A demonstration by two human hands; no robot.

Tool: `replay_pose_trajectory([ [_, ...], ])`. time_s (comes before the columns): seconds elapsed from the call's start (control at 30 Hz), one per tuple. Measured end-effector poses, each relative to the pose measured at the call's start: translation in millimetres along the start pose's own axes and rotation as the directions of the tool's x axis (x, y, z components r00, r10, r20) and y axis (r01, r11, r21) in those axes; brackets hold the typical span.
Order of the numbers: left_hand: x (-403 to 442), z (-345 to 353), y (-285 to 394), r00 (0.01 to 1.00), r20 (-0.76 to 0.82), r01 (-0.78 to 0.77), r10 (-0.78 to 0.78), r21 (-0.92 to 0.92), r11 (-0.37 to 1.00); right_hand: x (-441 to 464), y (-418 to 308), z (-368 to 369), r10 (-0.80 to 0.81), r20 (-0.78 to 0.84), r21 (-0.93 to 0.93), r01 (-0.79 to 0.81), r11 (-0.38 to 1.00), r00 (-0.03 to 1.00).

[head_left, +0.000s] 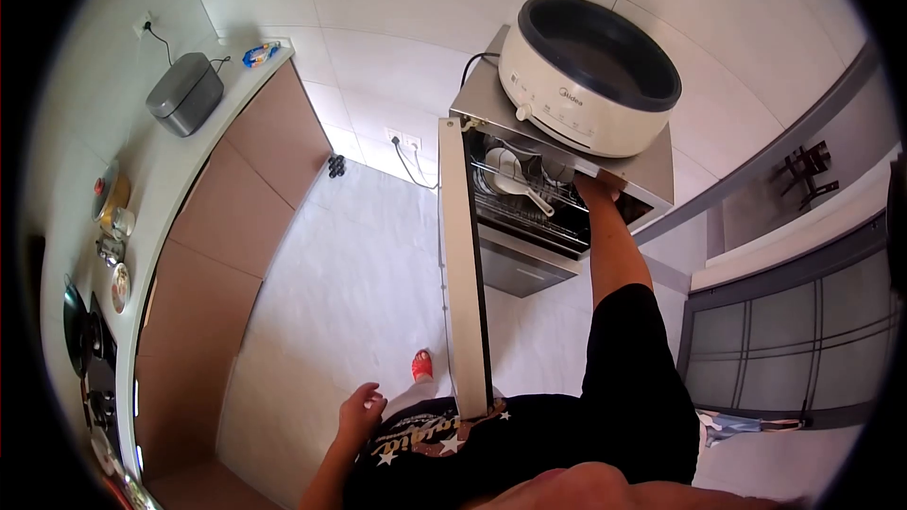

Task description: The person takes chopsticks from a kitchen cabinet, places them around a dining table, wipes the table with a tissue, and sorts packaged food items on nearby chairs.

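Note:
My right hand (599, 193) reaches into the upper compartment of a steel dish cabinet (655, 153), just under its top edge. Its fingers are mostly hidden inside, so what they touch does not show. On the wire rack (557, 234) to its left lies a white ladle-like utensil (531, 193) with a long handle, among dishes that are hard to make out. The cabinet door (457, 255) is swung wide towards my body. Beyond the door, my left hand (362, 408) hangs low with its fingers loosely bent and apart, holding nothing.
A cream electric pot (586, 106) with a dark bowl stands on the cabinet. Along the left runs a counter (215, 123) with a grey appliance (185, 94), a blue packet (260, 55), a pot (111, 194) and a wok (76, 326). Small black objects (336, 166) lie on the floor.

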State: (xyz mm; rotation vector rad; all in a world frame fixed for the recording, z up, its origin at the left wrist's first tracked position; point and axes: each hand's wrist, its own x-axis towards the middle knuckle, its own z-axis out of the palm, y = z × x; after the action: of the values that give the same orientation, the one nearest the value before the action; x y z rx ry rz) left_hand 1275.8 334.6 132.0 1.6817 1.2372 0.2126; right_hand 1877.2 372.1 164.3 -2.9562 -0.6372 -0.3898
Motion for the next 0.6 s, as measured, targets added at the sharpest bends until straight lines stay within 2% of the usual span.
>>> replay_pose_trajectory([
  [0.03, -3.8, -3.8, 9.6, 0.996, 0.027, 0.081, -0.079, -0.042, 0.996, -5.2, -3.2, -13.8, -0.012, 0.078, -0.045, 0.015, 0.999, 0.997],
  [0.07, -2.5, -4.5, 5.9, 0.997, 0.016, 0.081, -0.08, -0.043, 0.996, -3.6, -1.7, -6.7, -0.019, 0.077, -0.037, 0.022, 0.999, 0.997],
  [0.13, 0.4, -1.9, -3.7, 0.997, 0.059, 0.043, -0.043, 0.011, 0.999, 14.2, 12.6, 23.2, -0.113, 0.117, 0.154, 0.095, 0.983, 0.987],
  [0.17, 3.3, -2.1, -1.3, 0.995, 0.086, 0.044, -0.051, 0.085, 0.995, 26.2, 18.5, 44.4, -0.13, 0.081, 0.121, 0.12, 0.985, 0.988],
  [0.2, 5.6, -1.4, 0.8, 0.996, 0.074, 0.043, -0.049, 0.08, 0.996, 15.9, 11.0, 20.8, -0.093, 0.109, 0.113, 0.08, 0.99, 0.99],
  [0.27, 9.9, -1.6, 6.4, 0.995, 0.099, 0.033, -0.03, -0.031, 0.999, 22.7, 15.9, 32.7, -0.131, 0.081, 0.105, 0.122, 0.987, 0.988],
  [0.3, 11.7, -7.3, 35.1, 0.993, 0.108, 0.063, -0.04, -0.219, 0.974, 24.1, 18.4, 37.8, -0.132, 0.082, 0.111, 0.123, 0.986, 0.988],
  [0.33, 9.3, -11.7, 67.1, 0.993, 0.101, 0.081, -0.056, -0.266, 0.96, 25.2, 21.1, 42.9, -0.121, 0.037, 0.095, 0.117, 0.989, 0.992],
  [0.37, 15.7, -11.8, 79.7, 0.986, 0.057, -0.142, 0.154, -0.171, 0.975, 22.9, 20.8, 45.7, -0.113, -0.008, 0.076, 0.113, 0.991, 0.994],
  [0.4, 23.6, -16.4, 106.7, 0.878, 0.027, -0.477, 0.478, -0.025, 0.878, 12.8, 17.3, 28.8, -0.122, 0.001, 0.075, 0.122, 0.99, 0.992],
  [0.43, 27.9, -22.1, 140.7, 0.783, 0.09, -0.619, 0.615, 0.027, 0.785, 4.0, 16.1, 7.1, -0.085, 0.011, 0.145, 0.082, 0.986, 0.996],
  [0.47, 31.4, -21.9, 168.9, 0.724, 0.215, -0.677, 0.655, 0.044, 0.734, -5.9, 10.1, -9.0, -0.046, 0.021, 0.22, 0.04, 0.975, 0.999],
  [0.5, 41.7, -11.5, 170.6, 0.705, 0.257, -0.672, 0.661, -0.059, 0.738, -10.4, 12.4, 7.2, -0.101, -0.253, 0.246, 0.165, 0.955, 0.962],
  [0.53, 45.3, -10.8, 178.6, 0.709, 0.246, -0.67, 0.661, -0.058, 0.741, -23.8, 9.2, -4.8, -0.112, -0.255, 0.248, 0.177, 0.953, 0.96],
  [0.6, 49.2, -8.0, 190.3, 0.71, 0.411, -0.591, 0.571, -0.092, 0.801, -54.4, 12.2, -31.8, -0.273, -0.126, 0.267, 0.298, 0.917, 0.954],
])
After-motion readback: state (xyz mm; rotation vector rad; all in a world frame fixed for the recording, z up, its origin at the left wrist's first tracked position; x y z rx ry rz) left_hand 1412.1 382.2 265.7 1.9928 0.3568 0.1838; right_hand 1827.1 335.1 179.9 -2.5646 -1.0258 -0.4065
